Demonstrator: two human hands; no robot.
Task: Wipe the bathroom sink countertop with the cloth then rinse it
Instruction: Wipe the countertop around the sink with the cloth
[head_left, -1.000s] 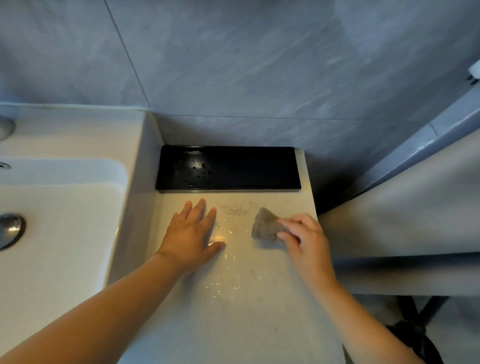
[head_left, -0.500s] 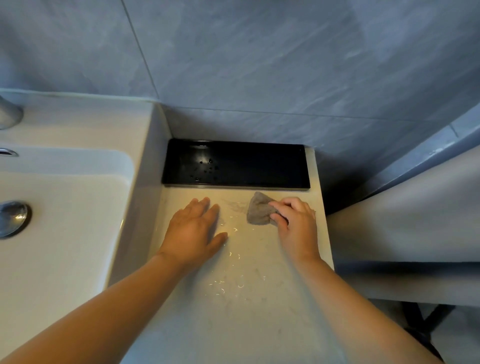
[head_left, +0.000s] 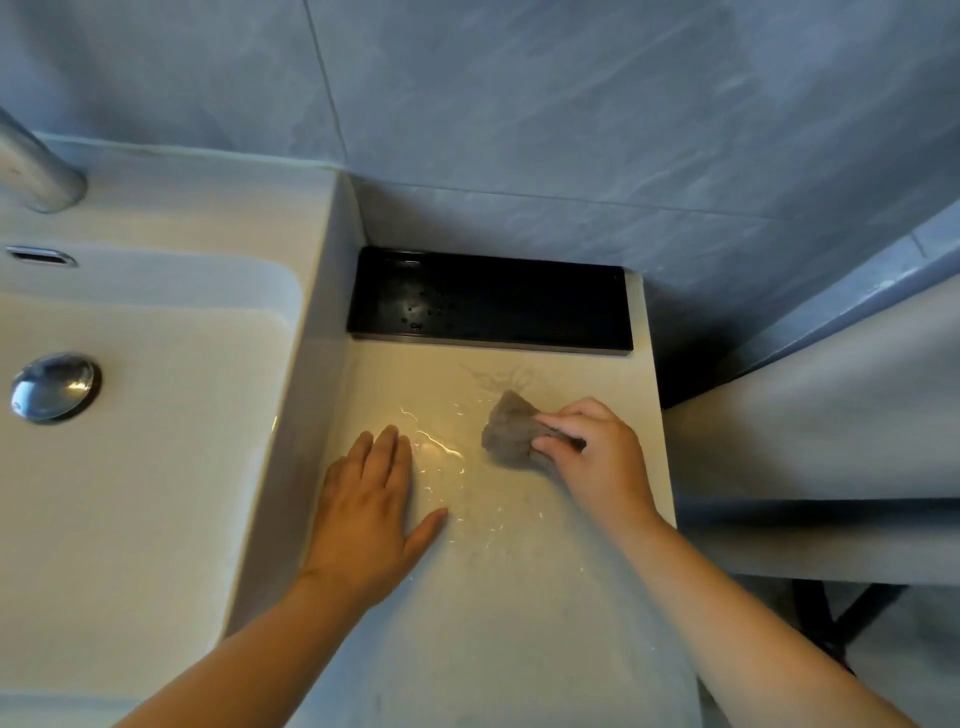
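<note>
Black tray (head_left: 488, 306) sits at the back of the worktop (head_left: 493, 597) against the grey tile wall (head_left: 571, 130), just beyond the cloth (head_left: 506, 434). Sink (head_left: 156, 467) to the left, with drain plug (head_left: 54, 385) and tap (head_left: 36, 166). Right grip (head_left: 597, 462) curled round the bunched grey cloth, pressed on the worktop near its right edge. Left grip (head_left: 369, 509) flat on the worktop, fingers straight, holding nothing. Water streaks (head_left: 441, 457) between them.
</note>
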